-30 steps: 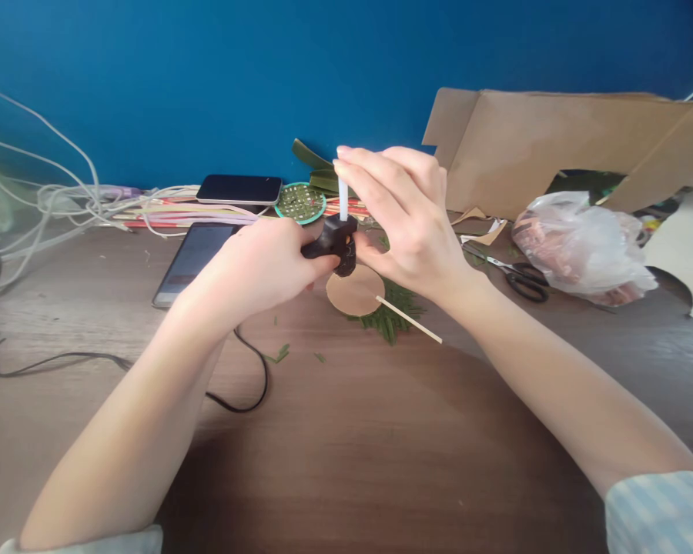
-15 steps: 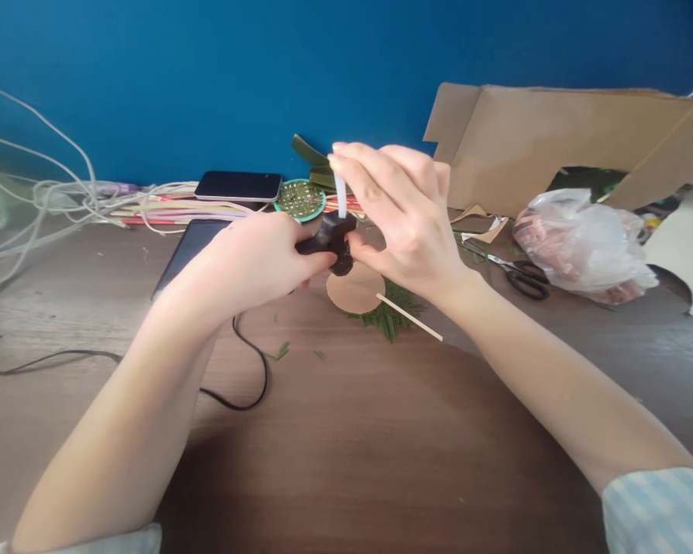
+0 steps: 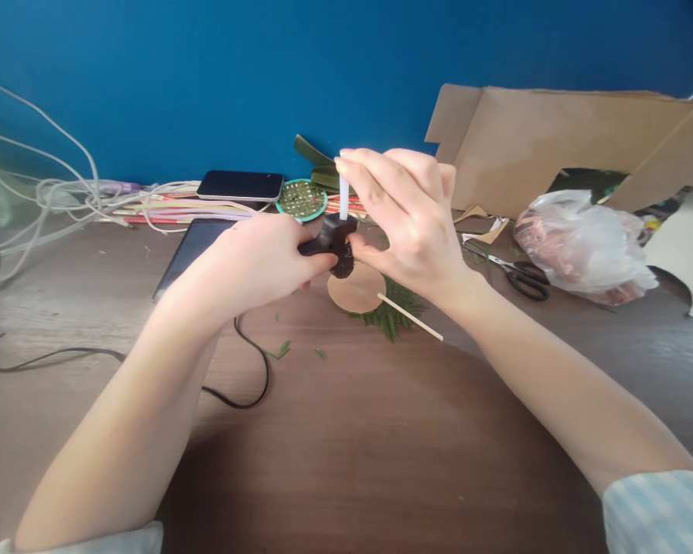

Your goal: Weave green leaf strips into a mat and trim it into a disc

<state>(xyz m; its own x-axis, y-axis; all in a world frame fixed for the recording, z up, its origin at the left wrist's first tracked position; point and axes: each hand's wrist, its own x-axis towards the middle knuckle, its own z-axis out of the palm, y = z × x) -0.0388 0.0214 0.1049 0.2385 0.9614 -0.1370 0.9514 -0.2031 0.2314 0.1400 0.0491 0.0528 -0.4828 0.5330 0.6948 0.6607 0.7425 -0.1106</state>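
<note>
My left hand (image 3: 266, 250) is wrapped round a black glue gun (image 3: 336, 238), its thumb pressed along the body. A white glue stick (image 3: 344, 198) stands upright out of the gun's upper end. Over it my right hand (image 3: 413, 219) is arched, fingertips resting on the stick's top and thumb against the gun's side. Part of the gun is hidden by my left fingers. Just below lies a round tan disc (image 3: 355, 291), partly over a pile of cut green strips (image 3: 393, 322). A thin pale wooden stick (image 3: 411, 317) leans out from the disc's right edge.
Black-handled scissors (image 3: 523, 278) and a plastic bag (image 3: 586, 246) lie at right before a cardboard sheet (image 3: 531, 146). Along the wall are a phone (image 3: 239, 186), a green-rimmed round dish (image 3: 301, 200) and tangled white cables (image 3: 51, 196). A black cord (image 3: 266, 377) curls at left.
Both hands hold nearly the same pose on the glue gun and glue stick. My right fingertips sit slightly lower, and the whole view has shifted a little.
</note>
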